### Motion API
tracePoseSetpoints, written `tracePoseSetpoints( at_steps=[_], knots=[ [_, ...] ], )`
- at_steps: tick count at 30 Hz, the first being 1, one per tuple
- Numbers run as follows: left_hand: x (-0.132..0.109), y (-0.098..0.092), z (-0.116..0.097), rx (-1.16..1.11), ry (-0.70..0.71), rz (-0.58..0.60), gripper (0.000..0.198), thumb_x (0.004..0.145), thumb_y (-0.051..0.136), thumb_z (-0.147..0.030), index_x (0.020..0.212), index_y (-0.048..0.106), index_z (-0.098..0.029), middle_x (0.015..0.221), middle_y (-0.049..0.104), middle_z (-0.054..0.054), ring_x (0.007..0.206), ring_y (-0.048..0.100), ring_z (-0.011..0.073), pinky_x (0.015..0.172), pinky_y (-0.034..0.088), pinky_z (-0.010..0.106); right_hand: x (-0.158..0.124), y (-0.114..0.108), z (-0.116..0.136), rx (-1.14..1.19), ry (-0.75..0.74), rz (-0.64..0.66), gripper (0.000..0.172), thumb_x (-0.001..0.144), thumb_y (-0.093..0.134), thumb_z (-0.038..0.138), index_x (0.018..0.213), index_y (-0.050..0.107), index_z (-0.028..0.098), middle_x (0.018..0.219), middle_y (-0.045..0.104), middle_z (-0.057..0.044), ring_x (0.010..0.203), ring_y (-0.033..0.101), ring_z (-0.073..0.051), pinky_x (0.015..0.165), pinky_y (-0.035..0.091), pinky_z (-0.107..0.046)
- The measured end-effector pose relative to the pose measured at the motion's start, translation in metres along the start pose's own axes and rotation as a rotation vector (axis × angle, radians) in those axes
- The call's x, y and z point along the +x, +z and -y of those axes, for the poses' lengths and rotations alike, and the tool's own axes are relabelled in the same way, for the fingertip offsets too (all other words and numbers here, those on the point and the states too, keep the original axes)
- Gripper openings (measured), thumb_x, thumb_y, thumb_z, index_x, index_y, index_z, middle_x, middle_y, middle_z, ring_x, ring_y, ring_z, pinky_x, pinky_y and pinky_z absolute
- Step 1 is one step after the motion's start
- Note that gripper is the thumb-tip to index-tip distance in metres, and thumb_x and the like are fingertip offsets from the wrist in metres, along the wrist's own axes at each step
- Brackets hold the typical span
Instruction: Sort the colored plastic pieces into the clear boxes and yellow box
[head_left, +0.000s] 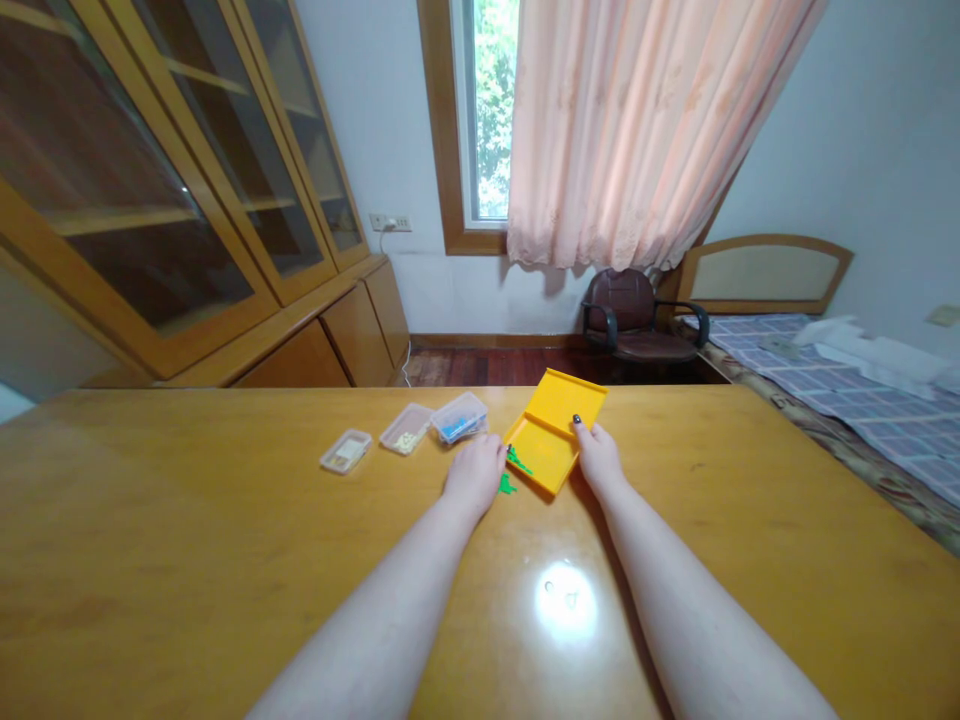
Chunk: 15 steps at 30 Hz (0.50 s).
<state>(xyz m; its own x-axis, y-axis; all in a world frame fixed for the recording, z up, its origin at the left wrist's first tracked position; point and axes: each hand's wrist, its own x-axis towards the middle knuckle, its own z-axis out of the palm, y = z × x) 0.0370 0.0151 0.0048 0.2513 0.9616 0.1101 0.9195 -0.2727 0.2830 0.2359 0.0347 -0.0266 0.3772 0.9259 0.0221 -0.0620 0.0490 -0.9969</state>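
Observation:
A yellow hinged box point(551, 440) lies opened out, tilted, with its lid half on the far side. My right hand point(600, 458) grips its right edge, thumb over the rim near the hinge. At its left edge is my left hand point(478, 468), fingers closed; what they hold, if anything, is hidden. Small green pieces point(517, 461) lie in the box's near left corner, right by the left fingertips. More green pieces point(507, 485) rest on the table just below that corner.
On the wooden table point(225, 540), left of the box, stand a clear case with blue pieces point(459, 418), one with pale pieces point(406, 430) and a smaller clear case point(346, 452). Beyond the far edge are a brown armchair point(637, 315), a bed point(847, 390) and a glass-fronted cabinet point(225, 130).

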Motion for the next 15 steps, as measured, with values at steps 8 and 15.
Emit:
tracePoseSetpoints(
  at_steps=[8, 15],
  knots=[
    [0.004, 0.002, 0.012, -0.245, -0.001, -0.130, 0.024, 0.088, 0.035, -0.021, 0.105, 0.051, -0.019, 0.105, 0.058, 0.007, 0.096, 0.055, 0.0161, 0.083, 0.041, 0.026, 0.000, -0.001, 0.003, 0.041, 0.007, -0.008, 0.046, 0.065, 0.059, 0.055, 0.086, 0.063, 0.015, 0.092, 0.068, -0.010, 0.085, 0.063, -0.026, 0.070, 0.050, -0.034],
    [0.005, -0.001, 0.022, -0.149, -0.115, -0.075, 0.022, 0.088, 0.032, -0.023, 0.095, 0.053, -0.018, 0.097, 0.062, 0.008, 0.088, 0.058, 0.0182, 0.075, 0.043, 0.028, 0.002, -0.006, 0.005, 0.041, 0.000, -0.029, 0.044, 0.067, 0.057, 0.053, 0.087, 0.063, 0.015, 0.092, 0.068, -0.010, 0.085, 0.063, -0.025, 0.070, 0.050, -0.034]
  ],
)
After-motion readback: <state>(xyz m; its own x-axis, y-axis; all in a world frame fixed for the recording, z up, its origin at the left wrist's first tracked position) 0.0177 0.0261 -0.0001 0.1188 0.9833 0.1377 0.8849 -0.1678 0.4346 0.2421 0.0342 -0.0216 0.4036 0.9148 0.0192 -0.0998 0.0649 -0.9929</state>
